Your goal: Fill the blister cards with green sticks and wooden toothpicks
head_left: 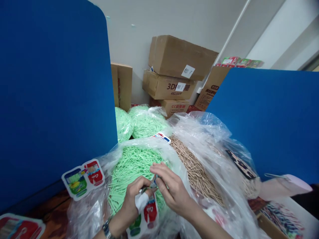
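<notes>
My left hand [136,198], with a watch at its wrist, is closed with thumb and fingers together around a small shiny piece [155,181] that I cannot make out. A white scrap [141,201], like tissue or tape, shows at its fingers. My right hand [171,187] meets it from the right, its thumb and bent fingers around the same small piece. Both hands are above an open clear plastic bag [147,142] of thin light-green sticks [132,166]. Below them lies a red and green printed card [151,212], partly covered by the hands.
Brown sticks [194,169] fill another clear bag to the right. More printed cards [83,177] lie left. Bags of green sticks [148,122] and stacked cartons [171,83] stand behind. Blue panels [54,93] border both sides. A box of striped sticks [281,219] sits at lower right.
</notes>
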A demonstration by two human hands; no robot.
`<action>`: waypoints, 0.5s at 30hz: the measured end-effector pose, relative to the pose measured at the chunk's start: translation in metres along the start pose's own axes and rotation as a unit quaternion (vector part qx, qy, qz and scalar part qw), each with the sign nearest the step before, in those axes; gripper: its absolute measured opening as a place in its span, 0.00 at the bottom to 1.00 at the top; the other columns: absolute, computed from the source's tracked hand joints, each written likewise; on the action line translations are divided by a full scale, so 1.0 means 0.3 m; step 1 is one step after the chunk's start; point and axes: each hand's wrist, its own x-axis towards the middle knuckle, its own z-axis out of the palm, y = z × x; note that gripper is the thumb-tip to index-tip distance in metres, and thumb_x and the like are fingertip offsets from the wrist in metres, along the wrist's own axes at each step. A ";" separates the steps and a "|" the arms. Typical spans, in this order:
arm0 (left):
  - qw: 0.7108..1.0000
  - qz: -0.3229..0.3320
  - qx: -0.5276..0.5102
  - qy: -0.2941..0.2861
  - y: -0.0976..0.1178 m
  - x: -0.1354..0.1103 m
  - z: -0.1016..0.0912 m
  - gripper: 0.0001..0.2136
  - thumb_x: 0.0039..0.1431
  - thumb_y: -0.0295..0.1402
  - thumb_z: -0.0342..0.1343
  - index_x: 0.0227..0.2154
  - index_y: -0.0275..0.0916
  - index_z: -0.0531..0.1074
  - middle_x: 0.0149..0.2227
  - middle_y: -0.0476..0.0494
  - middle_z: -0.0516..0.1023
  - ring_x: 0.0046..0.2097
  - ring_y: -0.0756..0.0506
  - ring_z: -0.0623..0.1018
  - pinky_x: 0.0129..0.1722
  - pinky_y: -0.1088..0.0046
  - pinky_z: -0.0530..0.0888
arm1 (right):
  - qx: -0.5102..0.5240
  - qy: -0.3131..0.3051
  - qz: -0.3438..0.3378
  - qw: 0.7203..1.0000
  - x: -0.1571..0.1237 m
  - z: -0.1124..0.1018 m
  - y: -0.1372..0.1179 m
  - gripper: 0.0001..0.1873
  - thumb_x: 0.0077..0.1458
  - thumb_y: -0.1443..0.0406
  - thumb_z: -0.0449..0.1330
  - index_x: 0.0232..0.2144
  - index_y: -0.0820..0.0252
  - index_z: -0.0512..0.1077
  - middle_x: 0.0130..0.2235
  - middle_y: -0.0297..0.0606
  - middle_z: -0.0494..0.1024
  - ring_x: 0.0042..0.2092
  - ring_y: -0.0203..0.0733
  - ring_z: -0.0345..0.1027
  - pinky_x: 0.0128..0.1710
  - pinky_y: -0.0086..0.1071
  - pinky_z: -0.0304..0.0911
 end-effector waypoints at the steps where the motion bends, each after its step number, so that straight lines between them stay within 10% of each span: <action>1: 1.000 0.003 -0.001 -0.005 -0.003 -0.003 -0.001 0.06 0.56 0.28 0.55 0.24 0.39 0.68 0.25 0.52 0.69 0.28 0.49 0.69 0.29 0.75 0.65 | 0.013 0.013 0.014 1.000 0.001 -0.007 0.011 0.21 0.63 0.63 0.50 0.58 0.48 0.62 0.59 0.39 0.66 0.61 0.46 0.57 0.61 0.48 0.53; 6: 1.000 0.008 0.010 0.000 -0.024 -0.012 0.003 0.07 0.58 0.31 0.57 0.25 0.38 0.70 0.25 0.50 0.71 0.28 0.48 0.71 0.29 0.74 0.66 | 0.126 0.146 0.149 0.970 0.017 -0.046 0.113 0.22 0.64 0.53 0.46 0.56 0.52 0.64 0.57 0.43 0.66 0.56 0.47 0.63 0.55 0.45 0.60; 10: 0.999 0.024 0.018 0.025 -0.036 -0.015 -0.009 0.07 0.58 0.31 0.57 0.25 0.39 0.70 0.25 0.50 0.71 0.27 0.49 0.71 0.28 0.74 0.66 | 0.173 0.113 0.272 0.940 0.008 -0.036 0.194 0.22 0.62 0.50 0.48 0.47 0.57 0.71 0.46 0.43 0.74 0.43 0.45 0.71 0.41 0.39 0.67; 15: 0.997 0.027 0.029 0.073 -0.051 -0.017 -0.093 0.05 0.57 0.31 0.58 0.27 0.39 0.70 0.27 0.50 0.73 0.29 0.49 0.73 0.29 0.75 0.69 | -0.010 0.010 0.228 0.974 -0.009 0.033 0.263 0.14 0.63 0.58 0.50 0.41 0.57 0.72 0.36 0.37 0.77 0.37 0.40 0.71 0.37 0.32 0.64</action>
